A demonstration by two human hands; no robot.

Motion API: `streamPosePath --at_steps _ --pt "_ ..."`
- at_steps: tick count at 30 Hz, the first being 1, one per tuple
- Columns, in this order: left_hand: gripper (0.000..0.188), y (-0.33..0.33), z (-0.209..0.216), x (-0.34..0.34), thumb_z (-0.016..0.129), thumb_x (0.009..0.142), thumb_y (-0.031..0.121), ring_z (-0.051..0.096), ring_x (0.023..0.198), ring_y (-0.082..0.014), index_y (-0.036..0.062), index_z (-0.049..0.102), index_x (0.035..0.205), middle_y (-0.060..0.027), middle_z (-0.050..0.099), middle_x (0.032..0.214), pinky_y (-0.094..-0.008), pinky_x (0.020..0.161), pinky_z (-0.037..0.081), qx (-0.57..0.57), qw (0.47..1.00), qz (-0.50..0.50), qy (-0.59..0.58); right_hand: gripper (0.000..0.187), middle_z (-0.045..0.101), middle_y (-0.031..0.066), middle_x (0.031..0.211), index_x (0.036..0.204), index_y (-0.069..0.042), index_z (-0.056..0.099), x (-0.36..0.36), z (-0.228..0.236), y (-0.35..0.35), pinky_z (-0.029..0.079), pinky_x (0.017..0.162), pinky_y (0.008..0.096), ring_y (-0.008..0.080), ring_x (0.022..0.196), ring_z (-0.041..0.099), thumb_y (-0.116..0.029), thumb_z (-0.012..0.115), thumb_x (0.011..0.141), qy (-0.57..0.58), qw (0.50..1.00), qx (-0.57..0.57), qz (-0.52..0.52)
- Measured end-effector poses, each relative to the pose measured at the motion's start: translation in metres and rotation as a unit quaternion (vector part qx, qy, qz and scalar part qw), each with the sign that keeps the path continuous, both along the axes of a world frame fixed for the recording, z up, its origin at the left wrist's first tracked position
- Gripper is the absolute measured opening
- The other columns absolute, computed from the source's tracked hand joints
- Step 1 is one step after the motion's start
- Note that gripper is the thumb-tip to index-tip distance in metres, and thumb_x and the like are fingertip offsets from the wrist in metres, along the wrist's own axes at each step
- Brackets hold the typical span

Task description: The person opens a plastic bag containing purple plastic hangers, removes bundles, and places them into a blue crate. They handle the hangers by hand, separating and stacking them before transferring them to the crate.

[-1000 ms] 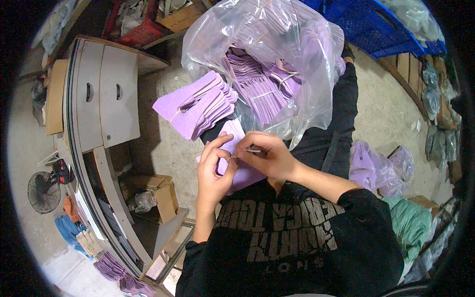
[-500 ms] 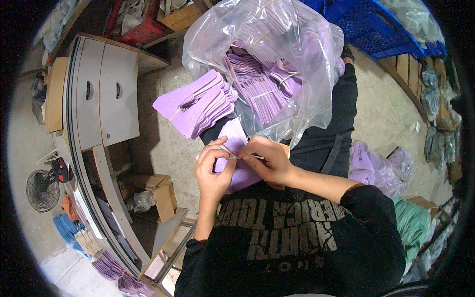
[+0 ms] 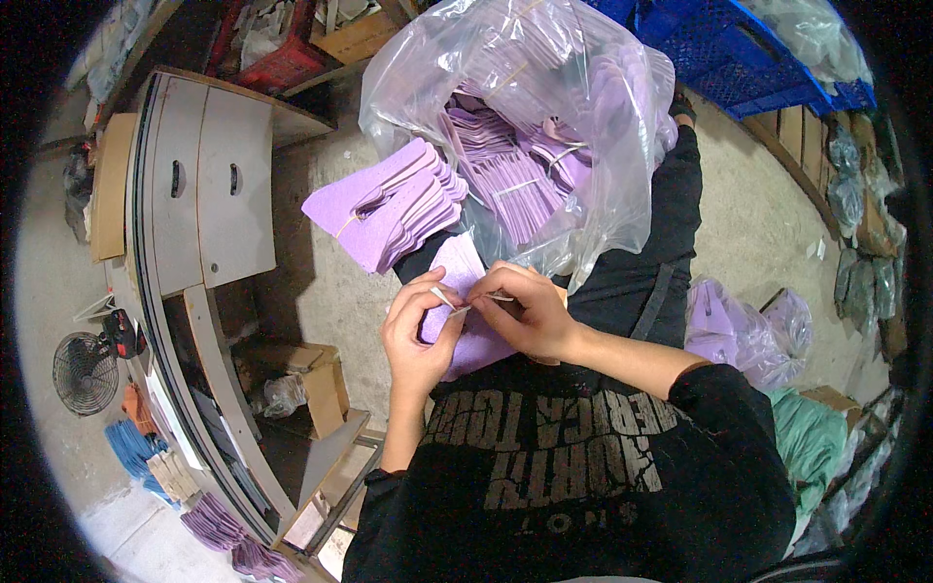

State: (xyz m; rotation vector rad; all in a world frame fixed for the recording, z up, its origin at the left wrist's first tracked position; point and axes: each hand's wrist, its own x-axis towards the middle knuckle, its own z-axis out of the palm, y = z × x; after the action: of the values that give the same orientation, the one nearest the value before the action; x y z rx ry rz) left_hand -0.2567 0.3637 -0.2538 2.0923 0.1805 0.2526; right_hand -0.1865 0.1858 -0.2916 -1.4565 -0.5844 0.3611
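A purple foam sheet or stack lies on my lap, partly covered by my hands. Over it, my left hand is closed with thumb and forefinger pinching a thin white strip. My right hand is closed too, its fingertips pinching the same strip close beside the left ones. Whether the strip runs all the way round the foam is hidden. Just beyond my left hand, a fanned bundle of purple foam pieces rests on my leg with a pale band round it.
A large clear plastic bag holds several banded purple foam bundles between my legs. Left of me stands a grey cabinet, with an open carton below. A blue crate is at far right, and bagged purple pieces lie nearer.
My fingers have shifted slightly, and a white end of the strip now sticks up more plainly by my left thumb. The foam bundles and bag stay in place.
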Motion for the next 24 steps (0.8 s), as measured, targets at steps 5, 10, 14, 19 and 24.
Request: streamPosePath --at_steps 5,10,14,19,24 --pt "0.019 0.0026 0.002 -0.0022 0.078 0.073 -0.003 0.065 0.123 -0.0323 0.0063 0.075 0.089 -0.0084 0.074 0.098 -0.0451 0.106 0.048 0.001 0.999 -0.028 0.016 0.009 0.067 0.012 0.093 0.104 -0.002 0.067 0.0006 0.0023 0.0002 0.053 0.07 0.0327 0.0229 0.079 0.068 -0.006 0.069 0.096 0.014 1.0 -0.003 -0.008" --pt "0.016 0.0059 0.0001 -0.0036 0.077 0.075 -0.001 0.063 0.125 -0.0317 0.0076 0.077 0.089 -0.0074 0.074 0.099 -0.0475 0.109 0.044 0.013 0.999 -0.052 0.002 0.009 0.069 0.0128 0.095 0.104 -0.001 0.066 0.0011 0.0016 0.0017 0.054 0.071 0.0328 0.0215 0.081 0.07 -0.005 0.069 0.096 0.018 1.0 0.003 -0.009" --pt "0.015 0.0069 -0.0011 -0.006 0.078 0.076 0.003 0.062 0.127 -0.031 0.0094 0.079 0.089 -0.008 0.076 0.105 -0.053 0.113 0.039 0.033 0.998 -0.058 0.014 0.008 0.07 0.0127 0.094 0.103 -0.001 0.066 0.0 0.0008 0.0041 0.054 0.068 0.0311 0.0194 0.078 0.07 -0.005 0.068 0.097 0.04 0.999 0.024 -0.022" --pt "0.017 0.0017 -0.002 -0.0074 0.083 0.072 0.008 0.062 0.126 -0.0311 0.0121 0.08 0.088 -0.0112 0.076 0.112 -0.0556 0.116 0.035 0.033 0.998 -0.02 0.047 0.008 0.071 0.012 0.093 0.103 0.0 0.067 0.0005 0.002 0.0031 0.054 0.066 0.0302 0.0178 0.075 0.069 -0.005 0.068 0.097 0.026 0.999 0.01 -0.029" --pt "0.024 0.0006 0.0003 -0.0071 0.087 0.065 0.009 0.061 0.127 -0.0315 0.01 0.076 0.086 -0.017 0.071 0.121 -0.0517 0.112 0.039 0.054 0.997 -0.023 0.058 0.007 0.073 0.0103 0.093 0.103 -0.001 0.069 0.0022 0.0047 0.0011 0.054 0.067 0.0293 0.0168 0.076 0.071 -0.003 0.067 0.097 0.036 0.999 -0.003 -0.012"
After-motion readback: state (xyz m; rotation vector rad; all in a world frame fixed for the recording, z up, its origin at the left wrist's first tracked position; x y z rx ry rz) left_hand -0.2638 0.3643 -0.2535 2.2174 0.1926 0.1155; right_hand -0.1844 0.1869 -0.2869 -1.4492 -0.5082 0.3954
